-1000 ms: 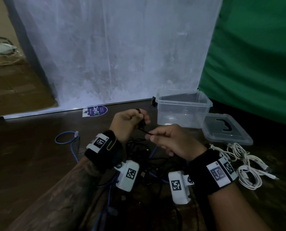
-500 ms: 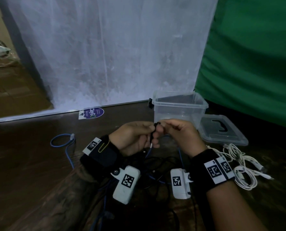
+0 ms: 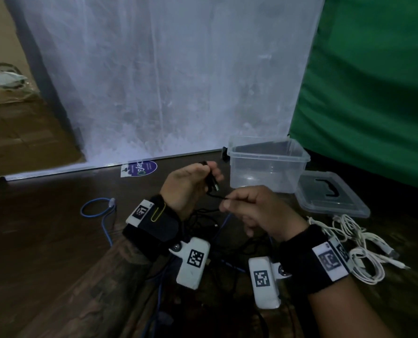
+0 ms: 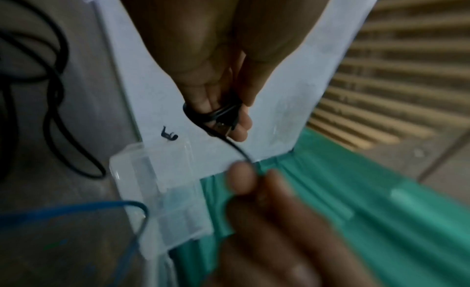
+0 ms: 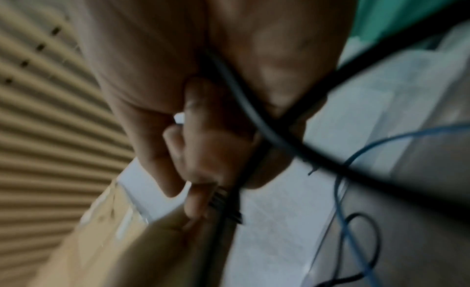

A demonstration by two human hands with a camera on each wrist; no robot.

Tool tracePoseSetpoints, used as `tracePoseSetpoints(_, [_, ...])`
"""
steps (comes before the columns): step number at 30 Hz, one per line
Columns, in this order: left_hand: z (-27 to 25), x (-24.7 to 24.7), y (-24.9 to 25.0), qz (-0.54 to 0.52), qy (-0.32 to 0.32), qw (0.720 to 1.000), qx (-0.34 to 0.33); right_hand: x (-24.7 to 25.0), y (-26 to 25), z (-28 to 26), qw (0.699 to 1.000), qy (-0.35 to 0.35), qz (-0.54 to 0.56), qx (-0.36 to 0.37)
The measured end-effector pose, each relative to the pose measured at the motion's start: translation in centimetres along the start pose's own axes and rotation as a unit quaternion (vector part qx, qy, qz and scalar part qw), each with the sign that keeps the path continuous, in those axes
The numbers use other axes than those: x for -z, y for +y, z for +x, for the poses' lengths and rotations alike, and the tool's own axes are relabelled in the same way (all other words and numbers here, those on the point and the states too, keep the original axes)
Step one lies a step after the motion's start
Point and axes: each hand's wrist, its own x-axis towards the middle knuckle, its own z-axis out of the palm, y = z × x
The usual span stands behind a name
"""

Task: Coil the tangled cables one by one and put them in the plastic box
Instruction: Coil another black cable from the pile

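Note:
My left hand (image 3: pixel 198 181) holds a few small loops of a thin black cable (image 3: pixel 211 185) with its USB plug sticking out between the fingers; in the left wrist view the loops (image 4: pixel 221 112) wrap round the fingers. My right hand (image 3: pixel 247 206) pinches the same cable just below and to the right, and the strand runs taut between the hands. The rest of the black cable (image 3: pixel 227 230) trails down to a tangle on the floor under my wrists. The clear plastic box (image 3: pixel 267 164) stands open and empty just behind my right hand.
The box's lid (image 3: pixel 330 193) lies to the right of the box. A bundle of white cables (image 3: pixel 356 245) lies by my right wrist. A blue cable (image 3: pixel 100 211) loops on the dark floor at left. A white sheet and a green cloth hang behind.
The hands had met in front of the box. Now they have parted: the left hand has lifted with the loops, and the right has slid down and right along the cable.

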Motion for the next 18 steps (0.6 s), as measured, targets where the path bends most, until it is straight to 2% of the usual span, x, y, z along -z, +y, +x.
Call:
tracePoseSetpoints(3, [-0.2, 0.2, -0.7, 0.188, -0.018, 0.981, -0.043, 0.2, -0.3, -0.1, 0.993, 0.051, 0.104, 0.003])
tracePoseSetpoints(6, [-0.6, -0.1, -1.0, 0.304, -0.074, 0.950, -0.026, 0.5, -0.4, 0.0, 0.978, 0.110, 0.178, 0.014])
tracePoseSetpoints(10, [-1.5, -0.8, -0.9, 0.219, -0.128, 0.962, 0.095, 1.3, 0.6, 0.8, 0.974, 0.194, 0.111, 0.031])
tracePoseSetpoints(13, [-2.1, -1.4, -0.3, 0.198, -0.221, 0.947, 0.120, 1.6, 1.4, 1.0, 0.970, 0.228, 0.077, 0.037])
tracePoseSetpoints(18, [-2.5, -1.8, 0.7, 0.001, -0.271, 0.950, 0.158, 0.6, 2.0, 1.4, 0.966, 0.143, 0.216, 0.011])
